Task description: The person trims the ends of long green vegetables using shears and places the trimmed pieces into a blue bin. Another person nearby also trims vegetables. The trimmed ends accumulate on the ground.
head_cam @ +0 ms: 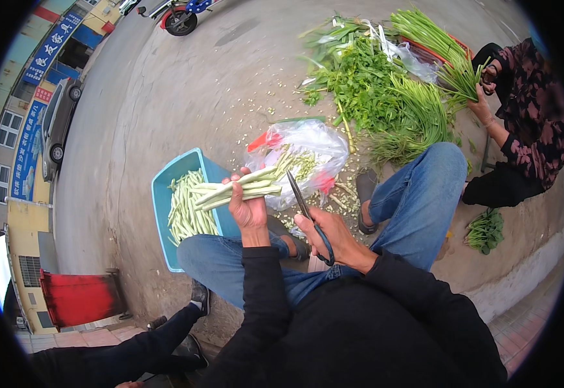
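A bunch of pale green beans (238,189) lies across the palm of my left hand (249,208), held by its thumb and fingers. To its right, my right hand (333,237) grips the dark handles of a pair of scissors (301,199), whose blades point up and away, close to the bean ends; whether the blades are parted is unclear. Left of my knees stands a light blue plastic tub (159,228) with many green beans (189,206) in it. Beyond my hands, a clear plastic bag (333,140) with red parts lies on the ground, bearing beans and trimmed bits.
Leafy greens (369,87) are heaped beyond my right knee. A co-worker (529,116) at the right holds long green stalks (461,77) over a red basket (461,46). A small leafy bunch (485,230) lies at the right. Another person's legs (165,339) extend at the lower left, near a red bin (83,298).
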Demonstrator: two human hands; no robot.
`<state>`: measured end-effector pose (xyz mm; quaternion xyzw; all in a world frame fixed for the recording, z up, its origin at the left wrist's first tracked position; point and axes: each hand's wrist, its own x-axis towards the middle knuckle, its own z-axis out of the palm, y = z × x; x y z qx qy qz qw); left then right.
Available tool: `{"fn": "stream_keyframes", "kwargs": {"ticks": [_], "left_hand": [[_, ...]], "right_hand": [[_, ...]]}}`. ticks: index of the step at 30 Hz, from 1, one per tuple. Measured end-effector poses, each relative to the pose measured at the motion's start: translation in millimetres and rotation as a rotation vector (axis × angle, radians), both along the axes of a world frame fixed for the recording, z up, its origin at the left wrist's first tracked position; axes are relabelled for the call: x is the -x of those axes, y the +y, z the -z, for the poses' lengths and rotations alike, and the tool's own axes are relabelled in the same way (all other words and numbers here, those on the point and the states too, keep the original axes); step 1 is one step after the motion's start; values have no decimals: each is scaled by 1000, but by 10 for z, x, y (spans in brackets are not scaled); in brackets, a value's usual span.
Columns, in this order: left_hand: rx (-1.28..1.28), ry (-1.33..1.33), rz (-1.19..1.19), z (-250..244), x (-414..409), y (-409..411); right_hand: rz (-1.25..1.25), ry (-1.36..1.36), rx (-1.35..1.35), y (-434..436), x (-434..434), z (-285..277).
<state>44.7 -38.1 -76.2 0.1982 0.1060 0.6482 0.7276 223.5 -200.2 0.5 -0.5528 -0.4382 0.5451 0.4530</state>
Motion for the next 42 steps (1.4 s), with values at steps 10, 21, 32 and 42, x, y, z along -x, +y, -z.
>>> {"fn": "stream_keyframes", "kwargs": {"ticks": [10,21,32,42], "left_hand": [[-144,73,24,-32,18,-18],[-240,114,94,-6,72,-26],[-119,99,69,-6,7,-90],[181,-235,18,-178,232,98]], "right_hand": [[-188,320,260,51,54,1],[-268,642,489,137,-111,-36],[-128,97,99,57,-9,-62],[50,111,132,-86,-54,195]]}}
